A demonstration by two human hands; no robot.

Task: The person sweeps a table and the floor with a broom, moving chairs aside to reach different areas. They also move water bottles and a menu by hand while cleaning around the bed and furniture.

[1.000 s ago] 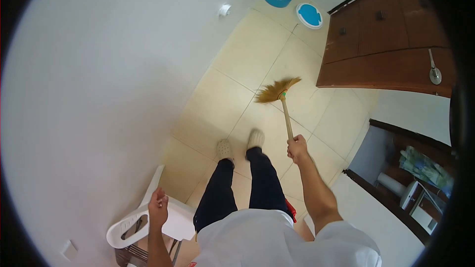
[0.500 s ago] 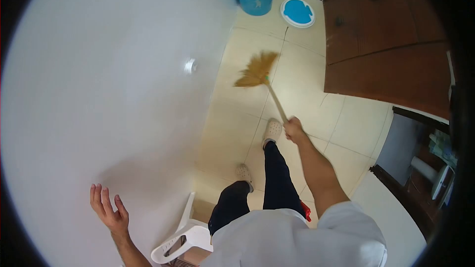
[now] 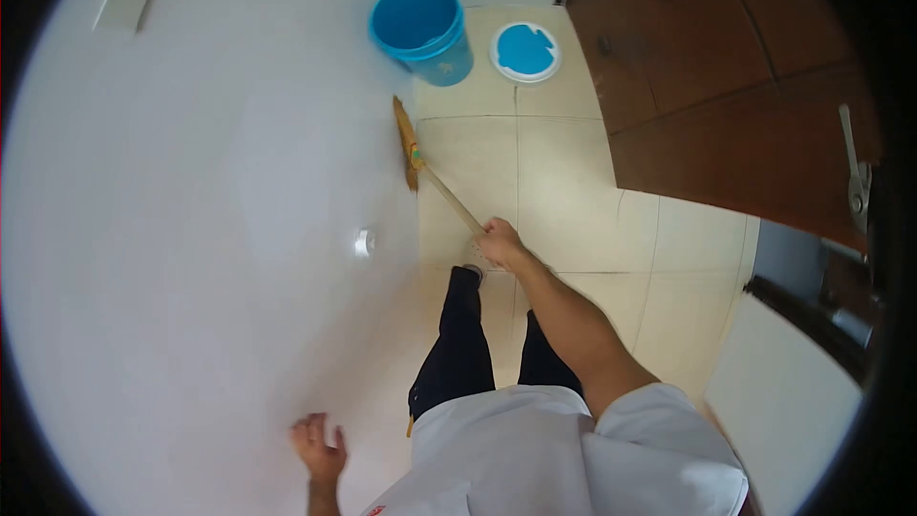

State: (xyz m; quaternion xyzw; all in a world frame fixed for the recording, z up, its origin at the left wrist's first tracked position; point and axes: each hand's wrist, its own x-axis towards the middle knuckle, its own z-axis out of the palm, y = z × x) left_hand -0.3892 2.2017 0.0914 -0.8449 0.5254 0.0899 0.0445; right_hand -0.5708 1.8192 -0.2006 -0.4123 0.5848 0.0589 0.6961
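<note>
My right hand is closed around the pale handle of a broom. The broom's tan bristle head lies along the foot of the white wall, where the wall meets the tiled floor, and is seen edge-on. A green spot shows where the handle joins the head. Low on the left, in front of the wall, my left hand is raised with its fingers apart and holds nothing.
A blue bucket stands beside the wall ahead. Next to it a white-rimmed blue lid lies on the floor. Brown wooden doors are on the right. A white round fitting sticks out from the wall.
The broom has moved left from the middle of the floor to the wall, turning edge-on. My left hand is lower and further right. The view has shifted, and the white chair is out of view.
</note>
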